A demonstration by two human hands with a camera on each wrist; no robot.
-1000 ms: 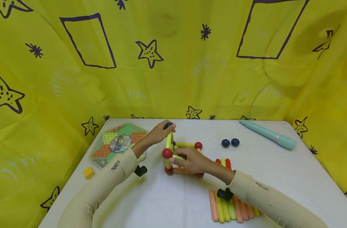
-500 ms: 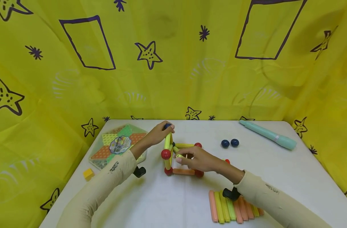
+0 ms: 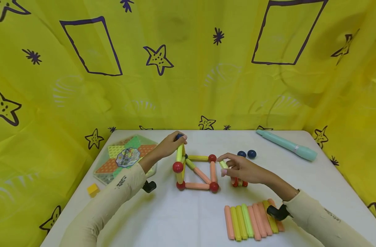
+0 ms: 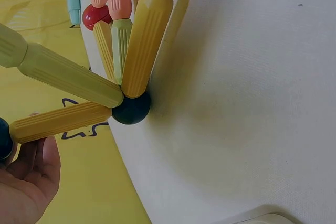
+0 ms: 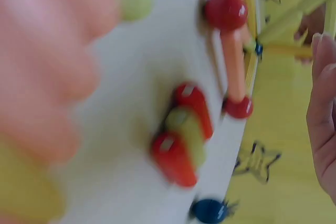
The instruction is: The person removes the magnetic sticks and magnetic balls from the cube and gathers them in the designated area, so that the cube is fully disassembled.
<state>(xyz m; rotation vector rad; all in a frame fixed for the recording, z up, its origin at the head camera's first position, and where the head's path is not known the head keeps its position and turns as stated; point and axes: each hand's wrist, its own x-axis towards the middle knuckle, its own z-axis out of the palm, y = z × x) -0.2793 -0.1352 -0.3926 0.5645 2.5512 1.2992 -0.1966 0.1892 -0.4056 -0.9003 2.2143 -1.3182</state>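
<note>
In the head view, a frame of magnetic sticks and balls stands mid-table, with red balls such as the front-right one (image 3: 214,187) at its corners. My left hand (image 3: 167,144) grips the dark blue ball (image 3: 179,137) at its raised top. The left wrist view shows that hand (image 4: 31,182) beside a yellow stick (image 4: 63,120) joined to the ball. My right hand (image 3: 244,168) pinches a pale green stick (image 3: 223,165) to the right of the frame, apart from it. In the right wrist view, the thumb side of that hand (image 5: 324,114) shows, its stick hidden.
Two red sticks with a yellow-green one (image 5: 185,124) lie below my right hand. Two dark blue balls (image 3: 251,154) sit behind it. A row of pink, yellow and green sticks (image 3: 247,221) lies in front. A flat box (image 3: 109,167), a yellow cube (image 3: 93,190) and a teal tapered object (image 3: 288,145) surround.
My right hand has moved right, away from the frame, carrying the pale green stick. The diagonal sticks inside the base now show. My left hand keeps its grip on the blue ball.
</note>
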